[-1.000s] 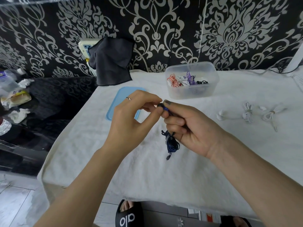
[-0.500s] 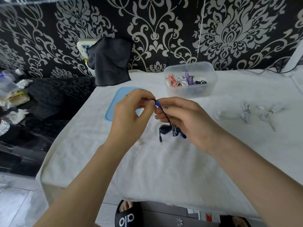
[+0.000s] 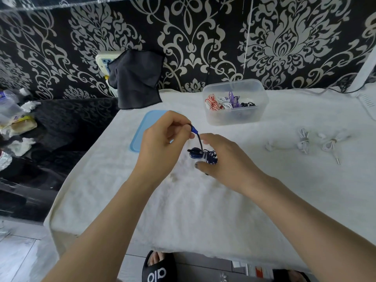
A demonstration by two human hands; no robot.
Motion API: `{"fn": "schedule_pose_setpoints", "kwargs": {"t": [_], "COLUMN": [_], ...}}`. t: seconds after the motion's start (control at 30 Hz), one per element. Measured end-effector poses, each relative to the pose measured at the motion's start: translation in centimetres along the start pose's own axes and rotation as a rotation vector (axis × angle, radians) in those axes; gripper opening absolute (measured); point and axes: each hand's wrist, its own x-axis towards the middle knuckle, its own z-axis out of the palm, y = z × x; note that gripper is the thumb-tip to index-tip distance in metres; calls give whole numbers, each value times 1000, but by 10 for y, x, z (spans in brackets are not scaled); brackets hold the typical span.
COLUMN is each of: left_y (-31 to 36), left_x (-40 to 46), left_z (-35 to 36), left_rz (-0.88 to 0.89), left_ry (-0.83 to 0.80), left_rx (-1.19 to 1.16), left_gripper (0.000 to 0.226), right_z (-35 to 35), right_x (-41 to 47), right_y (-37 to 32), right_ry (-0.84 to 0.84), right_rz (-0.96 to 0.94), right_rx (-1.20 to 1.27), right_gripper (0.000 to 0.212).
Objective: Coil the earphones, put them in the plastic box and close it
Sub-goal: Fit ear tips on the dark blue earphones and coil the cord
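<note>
Earphones [image 3: 202,155], dark blue, bundled into a small coil with a pale band round the middle, hanging just above the white-covered surface [image 3: 203,210] between both hands. Ringed by other things: clear plastic box [image 3: 235,102] farther back with red-white, white, purple and black sets inside, lid off; blue lid [image 3: 146,129] flat behind the left hand, partly hidden by it; two white tied sets [image 3: 317,140] well apart to the right; dark cloth [image 3: 138,78] draped at the back edge. Left hand [image 3: 162,147] curled, pinching the blue plug end [image 3: 194,129] with the cord running down to the coil. Right hand [image 3: 225,157] relaxed, fingers spread beside the coil, touching or just apart, cannot tell. Half a second ago gripped from above by the right hand; now let go, bundle lower, tidier.
</note>
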Motion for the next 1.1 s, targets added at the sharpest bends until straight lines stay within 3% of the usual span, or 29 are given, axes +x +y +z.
{"fn": "schedule_pose_setpoints", "kwargs": {"t": [0.1, 0.2, 0.33, 0.47, 0.53, 0.67, 0.73, 0.9, 1.0, 1.1], "left_y": [1, 1, 1, -3, -5, -7, -6, 14, 24, 22], "left_x": [-1, 1, 4, 7, 10, 15, 20, 36, 61, 98], "left_z": [2, 4, 10, 18, 24, 37, 45, 55, 54, 57], "left_rz": [-10, -41, -87, -90, -47, 19, 31, 24, -49, -90], "left_ry": [5, 20, 52, 55, 25, 0, -7, -7, 15, -2], "left_rx": [-15, -45, -60, -45, 4, 82, 79, 0, -59, 94], "left_gripper": [12, 12, 9, 13, 16, 15, 11, 3, 5, 19], "right_z": [0, -2, -18, -30, -31, -26, -25, -47, -75, -98], "right_x": [0, 0, 4, 8, 11, 19, 22, 39, 67, 107], "right_y": [2, 1, -16, -24, -24, -25, -25, -18, -7, 3], "right_ry": [39, -6, -57, -85, -66, 75, 158, 358, 442, 438], "right_rz": [-1, 106, 356, 473, 461, 424, 385, 362, 356, 368], "right_rx": [-75, 179, 986, 1509, 1616, 1453, 1291, 1147, 909, 597], "right_gripper": [15, 3, 15, 29, 34, 27, 24, 17, 9, 6]}}
